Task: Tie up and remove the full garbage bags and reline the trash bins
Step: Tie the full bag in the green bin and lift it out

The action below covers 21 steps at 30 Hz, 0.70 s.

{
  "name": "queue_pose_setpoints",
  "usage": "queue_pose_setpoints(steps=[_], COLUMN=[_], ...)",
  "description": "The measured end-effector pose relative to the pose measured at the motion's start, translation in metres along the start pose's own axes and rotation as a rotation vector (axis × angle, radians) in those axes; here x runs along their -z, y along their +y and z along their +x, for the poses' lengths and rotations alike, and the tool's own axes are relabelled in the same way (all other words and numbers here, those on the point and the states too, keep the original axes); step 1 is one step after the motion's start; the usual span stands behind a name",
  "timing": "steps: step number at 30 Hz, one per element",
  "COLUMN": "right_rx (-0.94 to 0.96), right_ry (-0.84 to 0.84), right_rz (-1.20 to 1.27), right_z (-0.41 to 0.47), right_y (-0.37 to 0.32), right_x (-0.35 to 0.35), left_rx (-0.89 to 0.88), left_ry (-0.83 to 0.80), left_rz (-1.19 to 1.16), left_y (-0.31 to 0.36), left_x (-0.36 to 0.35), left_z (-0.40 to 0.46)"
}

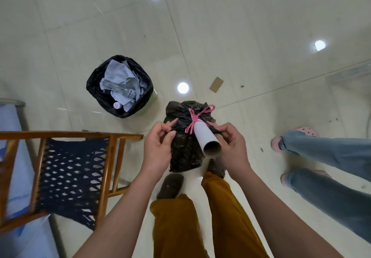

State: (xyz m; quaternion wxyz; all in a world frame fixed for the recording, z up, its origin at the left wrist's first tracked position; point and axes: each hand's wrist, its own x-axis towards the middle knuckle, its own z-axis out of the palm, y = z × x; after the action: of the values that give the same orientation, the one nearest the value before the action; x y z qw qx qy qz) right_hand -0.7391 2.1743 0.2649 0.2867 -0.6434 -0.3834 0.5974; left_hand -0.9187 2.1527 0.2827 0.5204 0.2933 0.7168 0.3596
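Note:
A roll of black garbage bags (185,149) on a grey cardboard tube (207,138) is held up in front of me, bound with a pink string (193,120) tied in a bow. My left hand (158,146) pinches the black plastic on the left side of the roll. My right hand (233,147) grips the tube end and the plastic on the right. On the floor to the left stands a trash bin (120,86) lined with a black bag and full of crumpled paper and clear plastic bottles.
A wooden chair (66,169) with a dark woven seat stands at the left. Another person's legs in jeans (329,167) and pink clogs stand at the right. A cardboard scrap (216,84) lies on the glossy tiled floor. My own feet are below the roll.

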Motion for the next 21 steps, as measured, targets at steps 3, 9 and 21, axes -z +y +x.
queue_pose_setpoints(steps=[3, 9, 21], right_rx=[0.034, 0.107, 0.149], right_ry=[0.081, 0.24, 0.676], right_rz=[0.025, 0.097, 0.496], right_z=[-0.025, -0.095, -0.279], right_y=[-0.02, -0.063, -0.095], right_x=[0.001, 0.003, 0.057], left_rx=[-0.028, -0.114, -0.218], left_ry=[-0.047, -0.222, -0.783], left_rz=[-0.026, 0.027, 0.216], left_y=[0.023, 0.073, 0.152], left_x=[0.011, 0.035, 0.002], left_z=[-0.014, -0.05, -0.167])
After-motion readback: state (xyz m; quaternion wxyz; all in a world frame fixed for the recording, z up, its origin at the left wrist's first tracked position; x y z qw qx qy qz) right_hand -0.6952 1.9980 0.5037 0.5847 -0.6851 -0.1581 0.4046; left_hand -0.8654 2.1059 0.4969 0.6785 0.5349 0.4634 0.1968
